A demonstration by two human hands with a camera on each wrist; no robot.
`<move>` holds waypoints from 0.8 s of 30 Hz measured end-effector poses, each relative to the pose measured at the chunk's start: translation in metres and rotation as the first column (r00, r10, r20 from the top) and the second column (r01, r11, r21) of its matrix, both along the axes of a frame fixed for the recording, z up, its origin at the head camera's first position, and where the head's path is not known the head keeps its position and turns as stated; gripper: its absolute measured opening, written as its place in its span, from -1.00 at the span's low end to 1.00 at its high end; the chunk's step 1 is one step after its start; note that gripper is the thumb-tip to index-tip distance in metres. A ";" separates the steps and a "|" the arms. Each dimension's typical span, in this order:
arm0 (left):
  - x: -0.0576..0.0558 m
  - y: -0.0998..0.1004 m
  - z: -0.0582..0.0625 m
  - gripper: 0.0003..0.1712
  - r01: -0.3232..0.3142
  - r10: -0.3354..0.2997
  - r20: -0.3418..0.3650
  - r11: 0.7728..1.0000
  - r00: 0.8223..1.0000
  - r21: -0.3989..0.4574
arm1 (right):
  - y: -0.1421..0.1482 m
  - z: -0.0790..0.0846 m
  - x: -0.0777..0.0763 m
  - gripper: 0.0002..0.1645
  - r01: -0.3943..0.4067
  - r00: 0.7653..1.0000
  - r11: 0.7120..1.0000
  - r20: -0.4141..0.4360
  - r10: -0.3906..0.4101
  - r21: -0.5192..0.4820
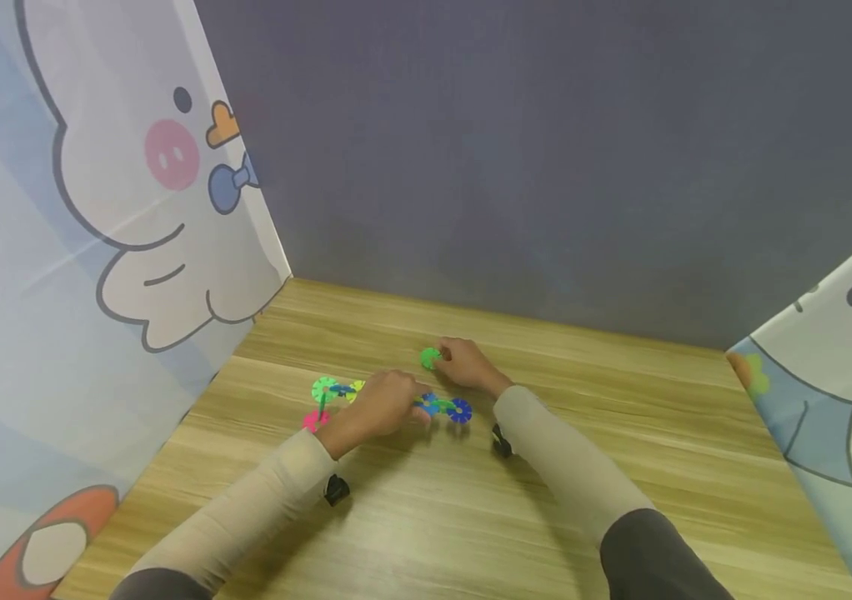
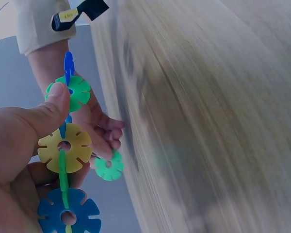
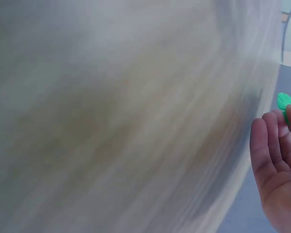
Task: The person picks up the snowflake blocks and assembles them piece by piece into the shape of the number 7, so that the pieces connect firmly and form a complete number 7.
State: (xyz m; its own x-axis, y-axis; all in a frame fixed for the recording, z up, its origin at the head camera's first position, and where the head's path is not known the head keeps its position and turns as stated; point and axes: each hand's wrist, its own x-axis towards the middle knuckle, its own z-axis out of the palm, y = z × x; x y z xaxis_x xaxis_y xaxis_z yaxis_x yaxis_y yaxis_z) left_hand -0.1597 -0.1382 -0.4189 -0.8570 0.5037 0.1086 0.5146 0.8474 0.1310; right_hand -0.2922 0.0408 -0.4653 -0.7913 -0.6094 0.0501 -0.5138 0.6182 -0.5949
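Observation:
My left hand [image 1: 383,403] grips a chain of slotted plastic discs around its middle. A dark blue disc [image 1: 459,411] ends the chain on the right; a light green disc [image 1: 324,389] and a pink disc [image 1: 313,421] are on its left part. In the left wrist view my thumb presses by a green disc [image 2: 80,93], with a yellow disc [image 2: 77,145] and a blue disc [image 2: 49,208] linked along the chain. Farther back, my right hand [image 1: 468,365] pinches a loose green disc [image 1: 428,359] between thumb and fingers, apart from the chain. My palm covers part of the chain.
Beneath both hands lies a wood-grain tabletop [image 1: 621,433]. A dark grey panel [image 1: 516,167] rises behind it, and cartoon-printed sheets [image 1: 118,275] flank the left and right sides. Black camera mounts [image 1: 336,490] jut from both wrists.

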 end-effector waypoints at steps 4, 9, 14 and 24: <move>-0.001 0.001 0.001 -0.45 -0.010 0.010 0.013 1.000 1.000 0.002 | 0.012 0.003 0.005 -0.89 -0.029 1.000 0.999 0.008 0.029 -0.040; -0.003 0.002 0.006 -0.41 -0.023 0.022 0.024 0.999 0.999 0.027 | 0.032 0.009 0.016 -0.90 -0.027 0.999 0.995 0.025 0.030 -0.098; -0.004 0.002 0.008 -0.42 -0.016 0.015 0.025 1.000 1.000 0.015 | 0.050 0.016 0.028 -0.91 -0.034 0.999 0.990 0.035 0.039 -0.134; -0.003 0.006 0.007 -0.44 -0.029 0.029 -0.002 1.000 1.000 -0.007 | 0.081 0.020 0.050 -0.87 -0.062 0.998 0.991 -0.019 0.060 -0.116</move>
State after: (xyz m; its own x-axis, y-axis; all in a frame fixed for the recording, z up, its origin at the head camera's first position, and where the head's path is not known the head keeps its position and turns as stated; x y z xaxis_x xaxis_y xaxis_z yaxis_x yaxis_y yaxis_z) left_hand -0.1631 -0.1324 -0.4121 -0.8709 0.4796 0.1074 0.4903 0.8627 0.1241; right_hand -0.2426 0.1219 -0.4452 -0.7512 -0.6461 0.1353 -0.5582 0.5123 -0.6527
